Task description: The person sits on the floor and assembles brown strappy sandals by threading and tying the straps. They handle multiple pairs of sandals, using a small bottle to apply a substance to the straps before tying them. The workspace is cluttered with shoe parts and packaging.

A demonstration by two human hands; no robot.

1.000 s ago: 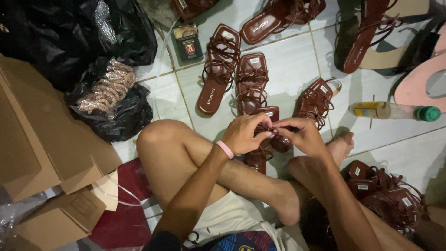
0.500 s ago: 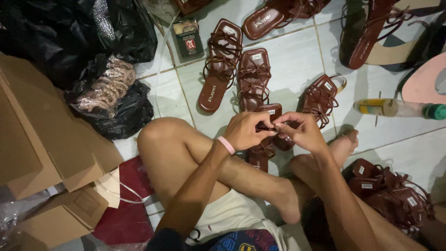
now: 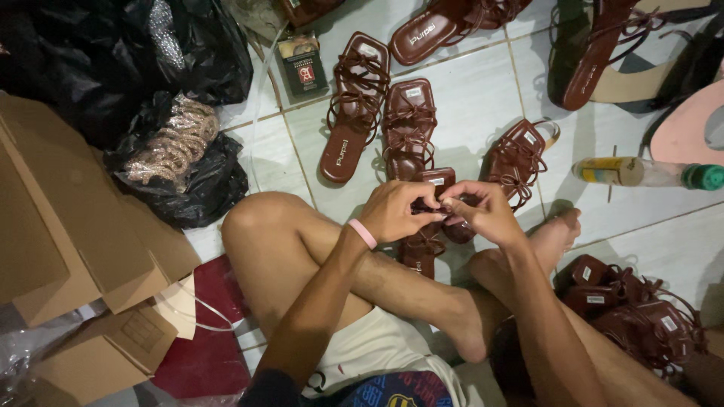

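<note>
Hands [image 3: 441, 207] on glossy strappy sandal [image 3: 431, 226]

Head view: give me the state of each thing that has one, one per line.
Left hand: closed on the brown sandal's straps.
Right hand: pinching the same straps.
Brown sandal: held above the floor tiles.
Glue bottle: lying on its side, green cap on.
Black bag: open, glittery straps showing.
Cardboard box: flaps open.

Bare tile [image 3: 483, 98] ahead between sandals [image 3: 354, 105], cardboard boxes [image 3: 68, 226] crowding left
</note>
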